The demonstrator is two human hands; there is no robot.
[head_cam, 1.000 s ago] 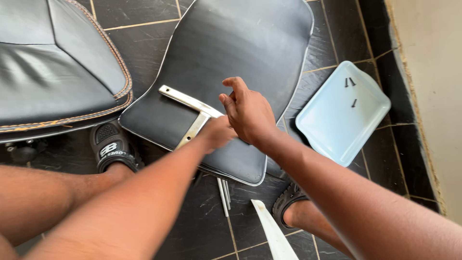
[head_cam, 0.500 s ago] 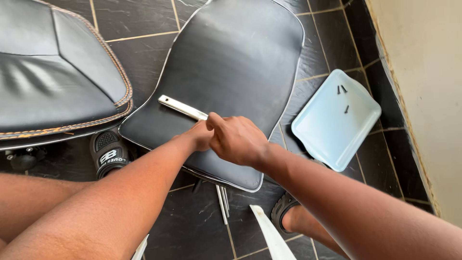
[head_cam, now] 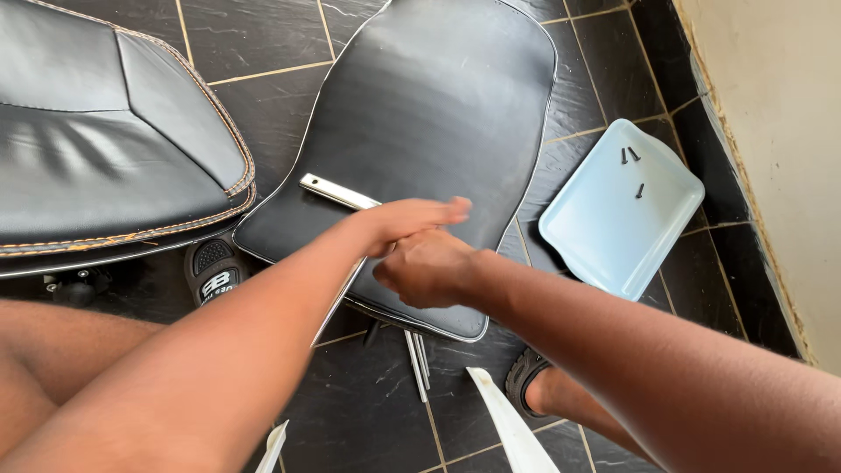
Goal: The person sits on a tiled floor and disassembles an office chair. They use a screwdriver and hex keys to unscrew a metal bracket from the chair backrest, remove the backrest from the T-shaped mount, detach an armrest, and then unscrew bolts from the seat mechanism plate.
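Two hands meet over the black padded leather seat back [head_cam: 438,105] lying flat on dark tiles. My left hand [head_cam: 407,223] stretches flat, gripping nothing, across the pale L-shaped metal bracket [head_cam: 337,193], which pokes out at ten o'clock. My right hand [head_cam: 429,267] is curled; I cannot tell what it clasps. A light-blue tray [head_cam: 604,236] sits at three o'clock.

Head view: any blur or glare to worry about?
Head view: left hand fingertips are motion-smeared; right hand is sharper. Soft daylight sheen streaks the black chair back and the seat cushion, nothing blown out. Screws in the pale blue tray stay crisp.
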